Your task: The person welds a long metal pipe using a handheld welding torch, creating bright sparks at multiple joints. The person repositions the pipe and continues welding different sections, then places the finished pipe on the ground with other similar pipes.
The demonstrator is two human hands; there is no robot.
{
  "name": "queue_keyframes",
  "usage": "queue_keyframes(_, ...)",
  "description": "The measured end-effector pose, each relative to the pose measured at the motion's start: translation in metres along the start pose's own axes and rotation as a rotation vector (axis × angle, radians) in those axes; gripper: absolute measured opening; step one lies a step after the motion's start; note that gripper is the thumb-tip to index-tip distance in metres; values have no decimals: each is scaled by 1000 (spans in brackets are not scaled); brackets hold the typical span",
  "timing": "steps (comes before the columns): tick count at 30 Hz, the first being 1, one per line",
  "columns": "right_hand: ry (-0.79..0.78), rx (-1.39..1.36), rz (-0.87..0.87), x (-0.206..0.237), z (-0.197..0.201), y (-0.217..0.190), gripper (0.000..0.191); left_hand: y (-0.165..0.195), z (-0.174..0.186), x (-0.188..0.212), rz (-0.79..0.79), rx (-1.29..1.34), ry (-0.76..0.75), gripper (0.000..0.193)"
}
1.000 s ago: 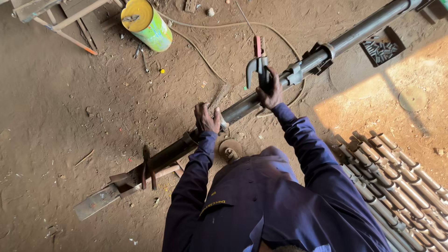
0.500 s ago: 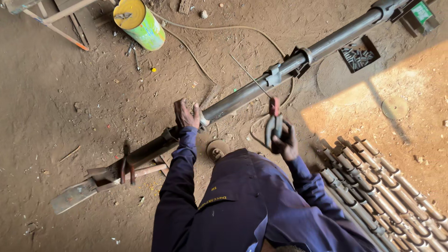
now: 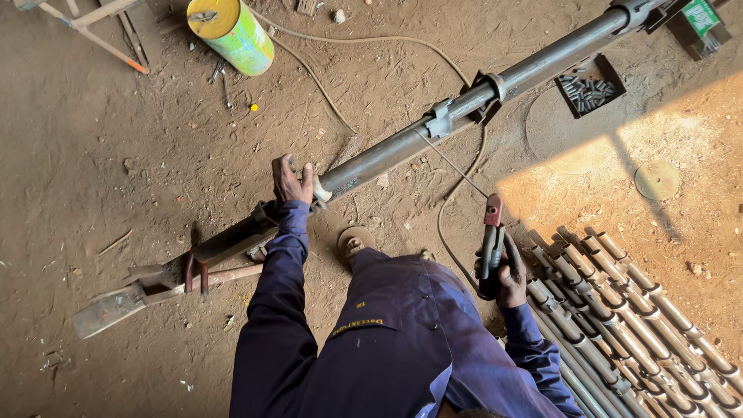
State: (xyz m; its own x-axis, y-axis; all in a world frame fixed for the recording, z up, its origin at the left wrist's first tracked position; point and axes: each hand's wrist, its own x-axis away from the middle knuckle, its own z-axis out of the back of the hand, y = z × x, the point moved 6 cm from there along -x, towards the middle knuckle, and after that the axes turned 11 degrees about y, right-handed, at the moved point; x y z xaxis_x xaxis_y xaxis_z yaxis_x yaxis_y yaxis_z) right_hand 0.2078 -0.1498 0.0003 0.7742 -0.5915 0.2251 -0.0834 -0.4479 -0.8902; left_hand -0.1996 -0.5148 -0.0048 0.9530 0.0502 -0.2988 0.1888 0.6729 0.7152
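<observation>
My left hand [image 3: 292,179] is clamped on the long steel pipe [image 3: 402,147], which lies on the dirt floor [image 3: 116,155] running lower-left to upper-right. Right hand [image 3: 507,275] fingers grip the electrode holder [image 3: 491,236], rod aimed up-left at the pipe.

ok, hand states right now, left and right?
Left hand: closed on the long steel pipe.
Right hand: closed on the electrode holder, rod pointing up toward the pipe.
</observation>
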Motion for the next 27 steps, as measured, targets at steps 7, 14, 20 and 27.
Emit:
queue_keyframes(7,23,54,-52,22,-39,32,134,-29,13,-10,-39,130,60,62)
queue_keyframes(14,32,250,-128,42,-77,77,143,-72,14,-37,-204,287,-120,54)
queue_keyframes(20,82,637,-18,66,-120,104,119,-76,4,-37,-524,45,-359,67)
queue_keyframes(27,146,817,4,103,-163,127,122,-113,-41,-44,-483,-197,-752,85)
